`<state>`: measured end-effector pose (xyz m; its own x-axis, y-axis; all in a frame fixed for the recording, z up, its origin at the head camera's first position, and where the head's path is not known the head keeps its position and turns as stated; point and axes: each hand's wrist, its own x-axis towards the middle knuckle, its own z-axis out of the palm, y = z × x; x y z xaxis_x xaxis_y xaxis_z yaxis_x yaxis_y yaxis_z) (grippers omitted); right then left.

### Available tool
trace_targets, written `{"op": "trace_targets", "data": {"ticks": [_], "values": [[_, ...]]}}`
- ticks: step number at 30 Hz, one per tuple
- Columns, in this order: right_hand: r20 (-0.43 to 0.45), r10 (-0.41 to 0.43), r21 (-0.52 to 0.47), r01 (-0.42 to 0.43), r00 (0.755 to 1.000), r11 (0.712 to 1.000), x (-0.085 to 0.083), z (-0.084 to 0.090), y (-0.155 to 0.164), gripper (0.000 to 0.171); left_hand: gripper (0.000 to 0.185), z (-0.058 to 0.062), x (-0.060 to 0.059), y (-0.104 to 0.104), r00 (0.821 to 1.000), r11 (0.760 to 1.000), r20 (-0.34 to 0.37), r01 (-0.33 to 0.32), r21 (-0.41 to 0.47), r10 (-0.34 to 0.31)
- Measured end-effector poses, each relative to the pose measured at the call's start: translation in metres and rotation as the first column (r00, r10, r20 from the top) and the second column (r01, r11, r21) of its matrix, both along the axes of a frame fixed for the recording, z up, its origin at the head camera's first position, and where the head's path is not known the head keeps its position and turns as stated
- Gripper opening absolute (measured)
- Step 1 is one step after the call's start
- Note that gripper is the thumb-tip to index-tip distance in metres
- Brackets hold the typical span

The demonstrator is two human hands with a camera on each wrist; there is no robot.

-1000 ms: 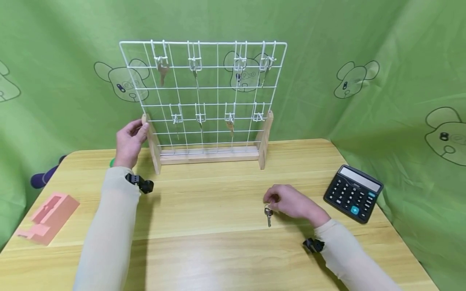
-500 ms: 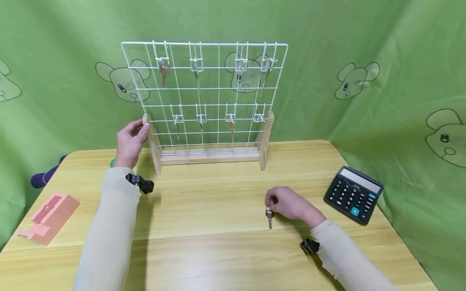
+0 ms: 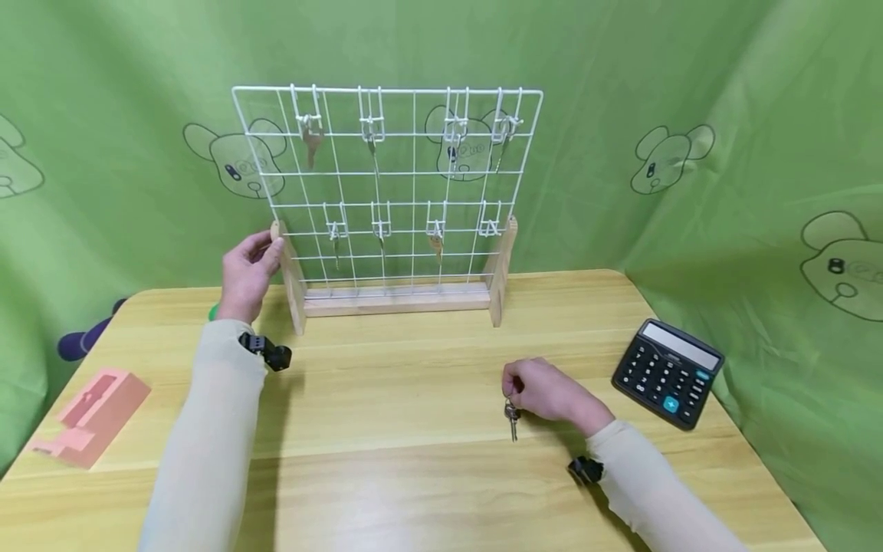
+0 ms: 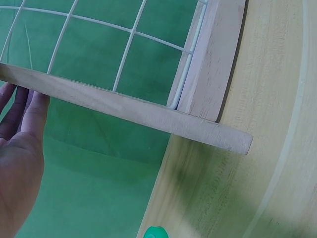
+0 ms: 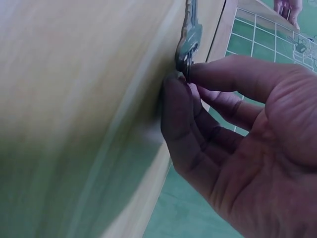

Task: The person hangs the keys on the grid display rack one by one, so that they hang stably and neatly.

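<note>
My right hand pinches a small bunch of keys between thumb and forefinger, low over the wooden table right of centre. The right wrist view shows the key clamped at the fingertips, its blade running along the tabletop. My left hand rests with straight fingers against the left wooden post of a white wire rack. The left wrist view has those fingers lying flat on the post. Keys hang on several of the rack's hooks.
A black calculator lies at the table's right edge. A pink block sits at the front left. A small green object is behind my left wrist. Green cloth covers the back and sides.
My right hand has drawn slightly nearer with the keys, which now hang from the fingers instead of lying flat. The left hand stays on the post.
</note>
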<state>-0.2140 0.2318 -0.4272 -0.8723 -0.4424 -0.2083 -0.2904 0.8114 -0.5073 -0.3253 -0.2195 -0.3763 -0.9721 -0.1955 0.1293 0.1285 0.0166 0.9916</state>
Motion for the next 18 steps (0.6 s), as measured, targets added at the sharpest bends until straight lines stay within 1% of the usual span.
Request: {"op": "trace_targets", "data": {"ticks": [4,8,12,15,18], "values": [[-0.035,0.022,-0.035,-0.023,0.999,0.999,0.0007,-0.0007,0.0034,0.018,0.052,-0.0015,-0.0001,0.0002,1.0,1.0,-0.008,0.004,0.006,-0.003],[-0.078,0.058,-0.096,-0.065,0.995,0.993,0.0004,-0.0012,0.0068,0.018,0.053,-0.0012,0.0007,0.0001,1.0,1.0,-0.003,0.012,0.006,-0.012],[-0.157,0.082,-0.148,-0.105,0.984,0.983,0.0003,0.0011,0.0079,0.018,0.053,-0.0015,0.0014,0.0,1.0,1.0,-0.004,0.011,0.005,-0.011],[-0.205,0.076,-0.18,-0.113,0.976,0.977,0.0002,0.0046,0.0068,0.017,0.053,-0.0014,0.0012,0.0004,1.0,1.0,-0.01,0.007,0.008,-0.007],[-0.217,0.052,-0.221,-0.101,0.975,0.97,-0.0002,0.0085,0.0051,0.016,0.053,-0.0014,0.0007,0.0002,1.0,1.0,-0.008,0.004,0.014,-0.004]]}}
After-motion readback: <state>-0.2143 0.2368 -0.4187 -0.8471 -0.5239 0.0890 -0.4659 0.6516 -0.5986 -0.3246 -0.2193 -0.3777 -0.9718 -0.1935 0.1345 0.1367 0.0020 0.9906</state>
